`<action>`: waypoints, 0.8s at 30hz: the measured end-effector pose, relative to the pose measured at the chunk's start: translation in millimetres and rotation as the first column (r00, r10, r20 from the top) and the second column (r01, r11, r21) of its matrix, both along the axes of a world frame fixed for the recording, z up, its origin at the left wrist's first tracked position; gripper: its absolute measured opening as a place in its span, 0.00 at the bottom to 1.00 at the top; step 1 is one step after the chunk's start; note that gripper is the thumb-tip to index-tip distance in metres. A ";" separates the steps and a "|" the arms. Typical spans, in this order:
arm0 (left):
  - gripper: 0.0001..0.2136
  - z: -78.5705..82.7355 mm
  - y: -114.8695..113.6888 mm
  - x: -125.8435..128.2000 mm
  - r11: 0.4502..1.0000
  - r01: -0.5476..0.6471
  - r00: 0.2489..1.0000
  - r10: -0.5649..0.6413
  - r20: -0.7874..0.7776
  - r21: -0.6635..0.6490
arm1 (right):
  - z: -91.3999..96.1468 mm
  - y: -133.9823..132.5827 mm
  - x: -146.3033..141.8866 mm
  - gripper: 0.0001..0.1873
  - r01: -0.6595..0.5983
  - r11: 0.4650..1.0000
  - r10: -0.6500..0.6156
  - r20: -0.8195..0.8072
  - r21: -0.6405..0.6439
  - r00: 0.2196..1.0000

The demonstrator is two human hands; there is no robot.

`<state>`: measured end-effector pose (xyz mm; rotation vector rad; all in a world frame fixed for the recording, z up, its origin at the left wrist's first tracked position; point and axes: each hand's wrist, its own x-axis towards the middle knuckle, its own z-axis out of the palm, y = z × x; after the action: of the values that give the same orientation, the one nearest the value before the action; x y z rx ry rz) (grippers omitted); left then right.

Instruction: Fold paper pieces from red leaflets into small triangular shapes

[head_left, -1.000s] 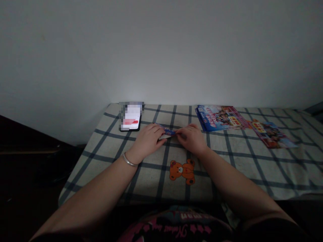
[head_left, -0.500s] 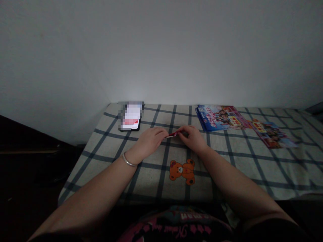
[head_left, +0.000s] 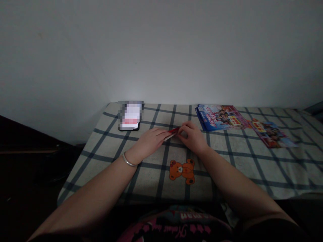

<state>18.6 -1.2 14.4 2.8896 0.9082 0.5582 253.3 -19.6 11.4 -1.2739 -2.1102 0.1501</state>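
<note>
Between my two hands is a small, narrow folded piece of paper [head_left: 172, 133], red on top with a pale edge toward me. My left hand [head_left: 151, 139], with a silver bangle at the wrist, is closed on its left end. At the other end, the bent fingers and thumb of my right hand [head_left: 193, 137] pinch the paper. Both hands rest low over the checked tablecloth [head_left: 148, 181]. Fingers cover much of the paper, so its full shape is hidden. An orange teddy bear figure [head_left: 182, 171] lies on the cloth just nearer to me.
A phone [head_left: 131, 116] with a lit, partly blurred screen lies at the back left. Several glossy printed flyers [head_left: 219, 117] are stacked at the back right, and another flyer [head_left: 274, 133] lies beside them. A pale wall [head_left: 161, 50] stands behind the table.
My right hand has shifted slightly up, its fingers more raised and bent. The folded paper now tilts, its right end higher, and more of its red and pale sides shows.
</note>
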 end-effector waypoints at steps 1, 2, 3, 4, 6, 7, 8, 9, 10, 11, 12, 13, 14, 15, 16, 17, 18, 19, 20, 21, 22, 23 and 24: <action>0.17 0.0 -0.1 0.5 1.000 -0.005 1.000 0.005 -0.001 0.000 | 0.6 -0.6 -0.1 0.02 0.007 1.000 -0.006 0.045 -0.002 0.999; 0.17 -0.1 -0.2 1.0 1.000 -0.005 1.000 0.005 -0.001 0.001 | 1.0 -1.2 -0.4 0.03 0.012 1.000 -0.012 0.085 -0.006 0.996; 0.17 -0.3 -0.1 1.3 1.000 -0.002 1.000 0.002 -0.004 0.004 | 1.3 -1.5 -0.6 0.04 0.019 1.000 -0.018 0.118 -0.007 0.993; 0.17 -0.7 0.0 1.5 1.000 0.006 1.000 -0.006 -0.010 0.010 | 1.4 -1.8 -0.9 0.05 0.026 1.000 -0.025 0.142 -0.004 0.990; 0.17 -1.7 0.4 1.8 0.999 0.026 0.999 -0.025 -0.028 0.025 | 1.3 -2.0 -1.5 0.05 0.037 0.999 -0.039 0.173 0.016 0.984; 0.17 -2.2 0.6 1.8 0.999 0.034 0.999 -0.033 -0.033 0.032 | 1.2 -2.1 -1.7 0.05 0.039 0.999 -0.044 0.188 0.028 0.981; 0.17 -2.8 0.8 1.8 0.999 0.039 0.999 -0.038 -0.036 0.037 | 1.0 -2.1 -2.0 0.05 0.041 0.998 -0.048 0.204 0.039 0.978; 0.17 -3.3 0.9 1.6 0.998 0.041 0.999 -0.040 -0.034 0.039 | 1.0 -2.2 -2.3 0.05 0.040 0.998 -0.050 0.221 0.048 0.974; 0.17 -3.8 1.0 1.4 0.999 0.040 0.999 -0.039 -0.028 0.036 | 1.1 -2.3 -2.6 0.05 0.037 0.998 -0.048 0.239 0.053 0.970; 0.17 -4.2 1.0 1.2 0.999 0.036 0.999 -0.035 -0.019 0.029 | 1.4 -2.4 -2.9 0.05 0.031 0.998 -0.044 0.256 0.057 0.966; 0.18 -4.5 1.0 1.0 0.999 0.035 0.999 -0.034 -0.011 0.021 | 1.9 -2.5 -3.2 0.06 0.024 0.998 -0.039 0.274 0.058 0.961; 0.18 -4.6 1.0 0.9 0.999 0.034 0.999 -0.034 -0.004 0.011 | 2.5 -2.7 -3.4 0.06 0.014 0.998 -0.031 0.294 0.059 0.955; 0.18 -4.7 0.9 0.8 0.999 0.035 0.999 -0.035 0.000 0.001 | 3.1 -2.8 -3.5 0.07 0.004 0.998 -0.023 0.311 0.062 0.950; 0.18 -4.6 0.8 0.9 0.999 0.034 0.999 -0.034 0.001 -0.007 | 3.8 -2.8 -3.5 0.08 -0.006 0.998 -0.016 0.328 0.064 0.945; 0.18 -4.4 0.6 1.1 0.999 0.032 0.999 -0.032 0.002 -0.012 | 4.2 -2.8 -3.3 0.08 -0.013 0.998 -0.009 0.341 0.063 0.940; 0.18 -4.2 0.4 1.4 1.000 0.026 1.000 -0.026 0.003 -0.015 | 4.4 -2.6 -3.1 0.08 -0.018 0.998 -0.005 0.349 0.062 0.937; 0.18 -4.1 0.1 1.7 1.000 0.018 1.000 -0.018 0.005 -0.019 | 4.4 -2.5 -2.7 0.09 -0.020 0.998 -0.002 0.352 0.058 0.936; 0.18 -4.0 -0.2 2.1 1.000 0.009 1.000 -0.009 0.008 -0.024 | 4.0 -2.4 -2.4 0.09 -0.021 0.998 0.001 0.351 0.054 0.936; 0.17 -4.1 -0.6 2.3 1.000 0.001 1.000 -0.001 0.013 -0.027 | 3.4 -2.2 -2.0 0.09 -0.020 0.999 0.003 0.349 0.046 0.937; 0.17 -4.3 -0.9 2.5 1.000 -0.005 1.000 0.005 0.018 -0.029 | 2.7 -2.2 -1.7 0.10 -0.018 0.999 0.004 0.345 0.037 0.939; 0.18 -4.5 -1.1 2.7 1.000 -0.007 1.000 0.007 0.021 -0.029 | 2.0 -2.2 -1.5 0.09 -0.017 1.000 0.007 0.340 0.025 0.940; 0.18 -4.9 -1.3 2.7 1.000 -0.008 1.000 0.008 0.022 -0.026 | 1.5 -2.4 -1.4 0.09 -0.015 1.000 0.010 0.337 0.012 0.941; 0.19 -5.3 -1.4 2.7 1.000 -0.011 1.000 0.011 0.024 -0.022 | 1.3 -2.6 -1.5 0.09 -0.013 1.000 0.013 0.335 -0.003 0.942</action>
<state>21.2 -2.6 9.1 2.8540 0.9216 0.5795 251.8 -22.2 12.6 -1.3635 -2.4042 -0.0671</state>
